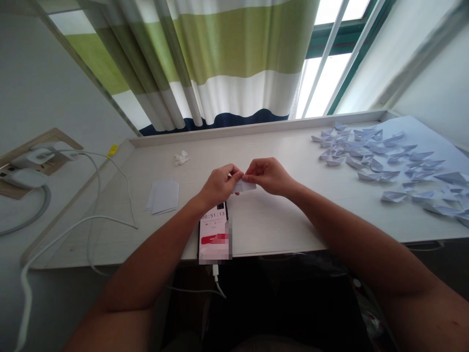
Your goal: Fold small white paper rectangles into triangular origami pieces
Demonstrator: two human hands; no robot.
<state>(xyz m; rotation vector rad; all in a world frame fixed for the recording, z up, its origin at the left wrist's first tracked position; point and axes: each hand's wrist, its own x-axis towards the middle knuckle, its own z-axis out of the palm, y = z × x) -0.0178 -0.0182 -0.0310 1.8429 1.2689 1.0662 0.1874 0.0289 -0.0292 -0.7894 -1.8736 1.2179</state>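
Note:
Between my two hands, a small folded piece of white paper (245, 186) is held up over the middle of the white desk (271, 230). My left hand (222, 182) pinches its left side between thumb and fingers. With thumb and forefinger, my right hand (269, 175) grips the upper edge, the two hands nearly touching. Part of the paper is hidden behind the fingers. Below my left hand lies a phone (214, 234) with a running time display, at the desk's front edge. Flat white paper sheets (164, 197) rest in a small stack to the left.
Many folded paper boats (377, 146) crowd the desk's right side. A crumpled white tissue (181, 157) lies toward the back left. White charging cables (91, 220) run from a wall socket (36, 159) across the left edge. A striped curtain (238, 44) hangs behind the desk.

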